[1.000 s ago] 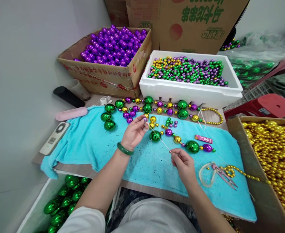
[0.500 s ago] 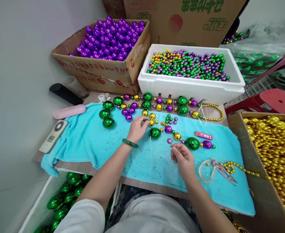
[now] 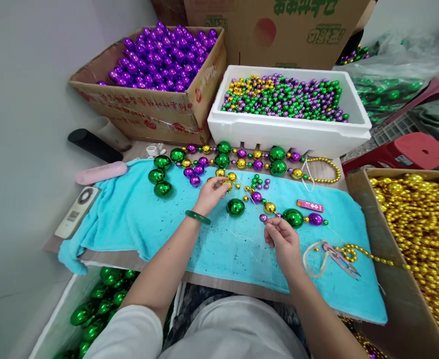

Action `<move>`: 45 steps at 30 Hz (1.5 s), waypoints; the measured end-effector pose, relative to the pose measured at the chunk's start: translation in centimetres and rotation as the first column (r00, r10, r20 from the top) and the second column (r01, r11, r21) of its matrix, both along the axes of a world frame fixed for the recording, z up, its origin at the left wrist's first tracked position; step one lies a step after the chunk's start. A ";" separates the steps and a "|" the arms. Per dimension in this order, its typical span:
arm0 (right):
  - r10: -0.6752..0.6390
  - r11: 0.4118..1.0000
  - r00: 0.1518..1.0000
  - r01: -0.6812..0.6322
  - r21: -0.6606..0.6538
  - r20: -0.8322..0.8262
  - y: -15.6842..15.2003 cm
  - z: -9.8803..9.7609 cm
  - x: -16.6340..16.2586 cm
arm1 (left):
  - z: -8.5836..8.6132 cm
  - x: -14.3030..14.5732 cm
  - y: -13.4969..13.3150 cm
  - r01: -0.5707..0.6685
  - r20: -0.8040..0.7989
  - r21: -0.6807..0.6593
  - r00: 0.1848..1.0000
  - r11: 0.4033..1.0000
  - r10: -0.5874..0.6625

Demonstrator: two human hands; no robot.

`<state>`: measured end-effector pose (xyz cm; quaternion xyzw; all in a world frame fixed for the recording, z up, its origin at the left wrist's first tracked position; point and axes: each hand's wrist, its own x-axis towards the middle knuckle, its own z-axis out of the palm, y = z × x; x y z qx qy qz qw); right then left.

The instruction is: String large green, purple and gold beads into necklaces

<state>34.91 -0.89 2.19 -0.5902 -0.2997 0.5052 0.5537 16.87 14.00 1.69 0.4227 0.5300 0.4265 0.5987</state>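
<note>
My left hand [image 3: 212, 193] is over the blue towel, its thumb and fingers pinched on a gold bead [image 3: 229, 185] beside a cluster of gold balls [image 3: 231, 177]. At the pinched fingertips of my right hand [image 3: 282, 238] is a small purple bead [image 3: 263, 218]. A thin white line, seemingly thread [image 3: 246, 188], slants between the hands. To the right runs a partly strung row with a purple ball [image 3: 256, 197], a gold ball [image 3: 269, 208] and a large green ball [image 3: 293, 218]. Another large green ball [image 3: 235, 207] sits below my left fingers, with white thread trailing from it.
Behind the blue towel [image 3: 129, 219] stand a carton of purple balls [image 3: 137, 112] and a white foam box [image 3: 287, 130] of small beads. Pink-handled snips [image 3: 341, 262] and a red packet [image 3: 310, 206] lie at right, near a carton [image 3: 389, 249] of gold beads.
The small purple bead has risen slightly with my right fingertips, nearer the strung row. A thin white line now shows between the hands. My left hand stays at the gold beads; the view shifted slightly.
</note>
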 end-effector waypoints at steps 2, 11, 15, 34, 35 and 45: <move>0.022 1.000 1.000 -0.022 -0.004 0.017 -0.1 -0.2 0.0 | 0.9 -0.5 -0.2 -0.018 0.266 -0.185 0.962 0.983 0.068; 0.075 0.997 0.995 -0.073 -0.039 0.070 -0.1 -0.2 -0.7 | 3.0 -1.6 -0.6 -0.031 0.535 -0.345 0.815 0.938 0.223; 0.067 0.997 0.994 -0.063 -0.050 0.084 -0.1 -0.2 -0.7 | 3.2 -1.5 -0.9 -0.031 0.548 -0.336 0.807 0.941 0.222; 0.072 0.997 0.995 -0.069 -0.042 0.071 0.1 -0.9 -0.6 | 3.3 -1.3 -3.2 0.128 0.536 -0.076 0.842 0.989 -0.068; 0.080 0.996 0.995 -0.077 -0.046 0.058 0.2 -1.0 -0.5 | 3.3 -1.2 -3.3 0.139 0.543 -0.071 0.836 0.988 -0.079; 0.036 0.999 0.999 -0.036 -0.008 0.033 0.5 -0.7 -0.8 | 3.1 -0.9 -2.9 0.437 0.072 0.090 0.893 0.895 -0.444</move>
